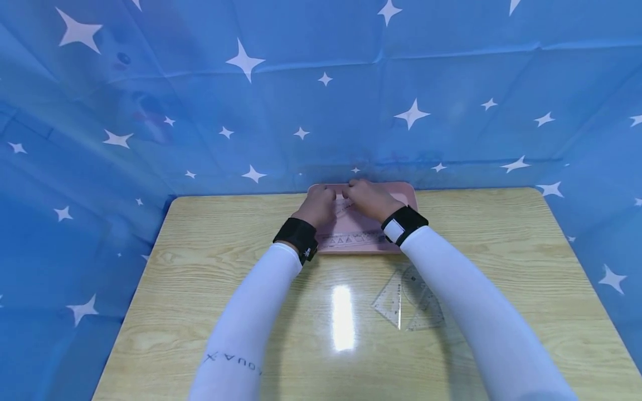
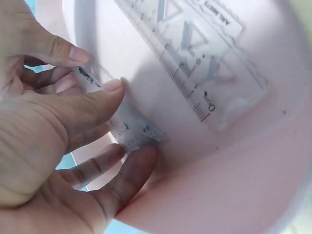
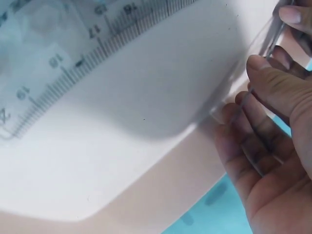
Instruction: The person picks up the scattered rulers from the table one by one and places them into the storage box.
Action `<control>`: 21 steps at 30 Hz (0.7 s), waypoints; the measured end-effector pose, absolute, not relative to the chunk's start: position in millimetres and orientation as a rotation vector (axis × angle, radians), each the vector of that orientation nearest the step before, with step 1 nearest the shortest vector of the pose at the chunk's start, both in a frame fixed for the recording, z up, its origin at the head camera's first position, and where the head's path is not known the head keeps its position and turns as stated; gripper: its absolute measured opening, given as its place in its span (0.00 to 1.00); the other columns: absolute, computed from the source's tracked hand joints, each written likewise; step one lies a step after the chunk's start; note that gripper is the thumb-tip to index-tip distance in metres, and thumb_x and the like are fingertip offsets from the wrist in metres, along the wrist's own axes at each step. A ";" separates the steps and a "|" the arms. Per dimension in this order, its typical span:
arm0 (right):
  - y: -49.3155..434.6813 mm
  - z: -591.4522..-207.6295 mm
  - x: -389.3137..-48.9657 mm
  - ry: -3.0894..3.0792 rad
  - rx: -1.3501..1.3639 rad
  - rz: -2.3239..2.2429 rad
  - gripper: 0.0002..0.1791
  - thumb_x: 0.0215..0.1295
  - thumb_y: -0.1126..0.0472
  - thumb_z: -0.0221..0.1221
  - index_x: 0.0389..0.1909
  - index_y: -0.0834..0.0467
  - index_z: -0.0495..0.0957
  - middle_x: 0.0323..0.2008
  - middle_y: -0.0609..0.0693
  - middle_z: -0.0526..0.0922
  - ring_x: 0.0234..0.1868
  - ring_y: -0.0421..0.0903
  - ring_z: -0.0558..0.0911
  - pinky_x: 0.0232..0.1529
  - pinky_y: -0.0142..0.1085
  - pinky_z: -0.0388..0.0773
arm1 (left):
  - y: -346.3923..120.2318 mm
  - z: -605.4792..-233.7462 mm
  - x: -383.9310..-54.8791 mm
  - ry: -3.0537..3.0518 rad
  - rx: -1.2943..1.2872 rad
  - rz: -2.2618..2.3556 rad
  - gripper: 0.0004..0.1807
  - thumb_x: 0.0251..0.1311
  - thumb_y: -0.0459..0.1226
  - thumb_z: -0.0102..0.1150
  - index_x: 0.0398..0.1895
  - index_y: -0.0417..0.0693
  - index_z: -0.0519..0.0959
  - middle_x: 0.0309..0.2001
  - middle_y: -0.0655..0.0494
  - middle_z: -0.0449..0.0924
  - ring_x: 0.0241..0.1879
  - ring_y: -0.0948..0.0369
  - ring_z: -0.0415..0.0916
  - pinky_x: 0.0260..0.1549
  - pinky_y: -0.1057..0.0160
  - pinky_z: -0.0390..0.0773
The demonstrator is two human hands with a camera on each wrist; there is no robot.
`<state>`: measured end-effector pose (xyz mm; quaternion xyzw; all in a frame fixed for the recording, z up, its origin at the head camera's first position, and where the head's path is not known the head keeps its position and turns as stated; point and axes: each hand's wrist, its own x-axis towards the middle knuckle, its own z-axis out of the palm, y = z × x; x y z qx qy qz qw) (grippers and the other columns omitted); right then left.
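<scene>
Over the back of a pink tray [image 1: 362, 221], my left hand [image 1: 319, 205] and right hand [image 1: 372, 199] are close together. Between thumb and fingers, my left hand pinches one end of a clear plastic piece with printed marks [image 2: 130, 126]. My right hand pinches the same piece farther along; the right wrist view shows it nearly edge-on [image 3: 251, 90]. Fingers cover much of it, so its full outline cannot be told. Flat in the tray's front part lies a clear stencil ruler [image 1: 346, 239] with a wavy edge and triangular cut-outs.
In front of the tray, on the wood-grain table [image 1: 210, 289], lie a clear set square [image 1: 390, 301], a round-edged protractor [image 1: 413, 284] and another clear triangular piece [image 1: 426, 314], partly beside my right sleeve. A blue star-patterned cloth [image 1: 326, 111] hangs right behind the tray.
</scene>
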<state>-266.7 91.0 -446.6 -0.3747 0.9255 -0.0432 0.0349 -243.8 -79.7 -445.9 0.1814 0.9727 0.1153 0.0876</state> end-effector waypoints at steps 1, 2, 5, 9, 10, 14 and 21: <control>90.8 -447.5 -267.4 2.846 -1.155 -0.121 0.10 0.73 0.69 0.59 0.51 0.63 0.83 0.44 0.61 0.84 0.46 0.55 0.85 0.45 0.44 0.82 | -78.8 -447.1 -245.5 2.890 0.530 0.330 0.08 0.66 0.27 0.57 0.43 0.39 0.84 0.43 0.46 0.86 0.52 0.49 0.79 0.58 0.56 0.74; 90.5 -448.3 -268.0 2.847 -1.155 -0.111 0.10 0.74 0.70 0.58 0.51 0.64 0.82 0.44 0.62 0.84 0.46 0.56 0.85 0.45 0.44 0.82 | -77.9 -448.5 -247.2 2.881 0.524 0.334 0.09 0.66 0.27 0.57 0.44 0.40 0.84 0.43 0.46 0.86 0.51 0.49 0.79 0.56 0.57 0.74; 89.7 -450.7 -269.6 2.850 -1.146 -0.101 0.12 0.75 0.73 0.54 0.52 0.64 0.82 0.46 0.63 0.84 0.48 0.57 0.85 0.48 0.46 0.82 | -76.0 -452.3 -250.3 2.847 0.495 0.346 0.13 0.66 0.28 0.59 0.52 0.40 0.83 0.48 0.45 0.86 0.55 0.50 0.79 0.57 0.58 0.75; 88.6 -454.0 -272.1 2.839 -1.113 -0.106 0.14 0.76 0.73 0.52 0.55 0.64 0.81 0.49 0.63 0.85 0.52 0.57 0.85 0.52 0.47 0.82 | -75.5 -455.6 -251.4 2.789 0.427 0.362 0.22 0.67 0.31 0.62 0.63 0.40 0.76 0.64 0.42 0.78 0.71 0.48 0.68 0.67 0.57 0.72; 88.7 -454.7 -272.5 2.839 -1.106 -0.103 0.13 0.76 0.73 0.52 0.55 0.64 0.81 0.49 0.63 0.84 0.52 0.57 0.85 0.52 0.47 0.82 | -75.4 -456.4 -251.7 2.780 0.413 0.364 0.24 0.67 0.32 0.63 0.65 0.40 0.75 0.67 0.42 0.76 0.73 0.48 0.65 0.69 0.55 0.71; 88.3 -456.8 -274.2 2.840 -1.083 -0.118 0.13 0.76 0.74 0.52 0.51 0.63 0.82 0.48 0.61 0.85 0.51 0.56 0.85 0.49 0.46 0.81 | -75.1 -459.2 -253.2 2.768 0.378 0.376 0.26 0.67 0.34 0.65 0.67 0.40 0.73 0.72 0.39 0.69 0.74 0.45 0.63 0.68 0.53 0.71; 88.3 -462.5 -279.0 2.828 -1.101 -0.219 0.13 0.76 0.73 0.52 0.49 0.62 0.84 0.49 0.62 0.84 0.52 0.58 0.84 0.51 0.47 0.81 | -75.6 -457.6 -251.6 2.822 0.384 0.351 0.16 0.71 0.30 0.57 0.60 0.40 0.79 0.65 0.40 0.76 0.69 0.47 0.71 0.65 0.53 0.75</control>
